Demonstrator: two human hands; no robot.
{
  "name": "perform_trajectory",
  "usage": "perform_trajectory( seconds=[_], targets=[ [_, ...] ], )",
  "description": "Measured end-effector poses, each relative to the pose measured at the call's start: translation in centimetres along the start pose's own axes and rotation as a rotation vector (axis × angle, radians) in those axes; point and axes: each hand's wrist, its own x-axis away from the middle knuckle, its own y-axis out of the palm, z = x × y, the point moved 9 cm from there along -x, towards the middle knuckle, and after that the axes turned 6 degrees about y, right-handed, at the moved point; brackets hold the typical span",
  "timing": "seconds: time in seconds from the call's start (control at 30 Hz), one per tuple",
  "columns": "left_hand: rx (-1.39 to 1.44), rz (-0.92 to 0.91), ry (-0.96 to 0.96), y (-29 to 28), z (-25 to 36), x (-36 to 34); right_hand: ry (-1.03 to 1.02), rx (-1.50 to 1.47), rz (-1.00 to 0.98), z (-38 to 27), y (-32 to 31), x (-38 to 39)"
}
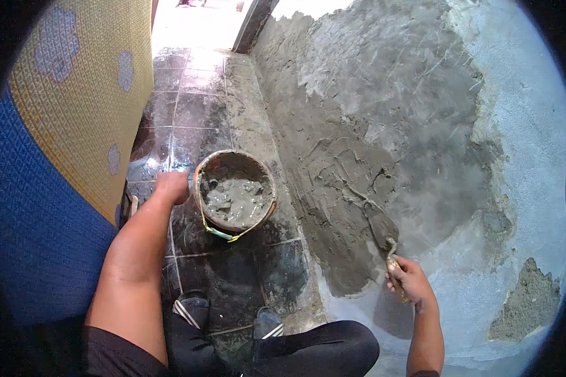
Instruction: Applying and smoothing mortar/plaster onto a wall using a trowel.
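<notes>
My right hand (411, 280) is wrapped round the worn wooden handle of a trowel (381, 230). The mortar-coated blade lies against wet grey mortar (339, 207) spread on the wall. Left of the wall, a round bucket (199, 204) stands on the floor with its yellowish wire handle hanging over the near side. Wet mortar (238, 202) partly fills it. Right beside the bucket's left rim, my left hand (173, 187) is closed, with a small light-blue bit showing at its fingers; what it grips is hidden.
Dark floor tiles (198, 110) run toward a bright doorway (198, 25) at the far end. A yellow and blue patterned fabric panel (82, 125) stands close on the left. On the right, the painted wall (528, 169) has a rough bare patch (527, 300). My sandalled feet (268, 323) are below the bucket.
</notes>
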Motion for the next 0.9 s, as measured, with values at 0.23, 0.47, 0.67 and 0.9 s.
perform_trajectory(
  seconds=[0.23,0.47,0.67,0.9],
  targets=[
    [0.023,0.029,0.026,-0.1,0.1,-0.3,-0.167,0.089,0.114,-2.5,1.4,1.6],
    [0.046,0.086,0.058,0.0,0.2,-0.2,-0.189,0.141,-0.009,-2.8,5.9,-5.3],
    [0.001,0.040,0.028,0.8,-0.7,0.4,-0.233,-0.037,0.100,-4.6,4.0,-4.3],
    [0.003,0.023,0.024,0.0,-0.1,0.4,-0.185,-0.101,0.110,-5.0,2.1,-5.2]
  ],
)
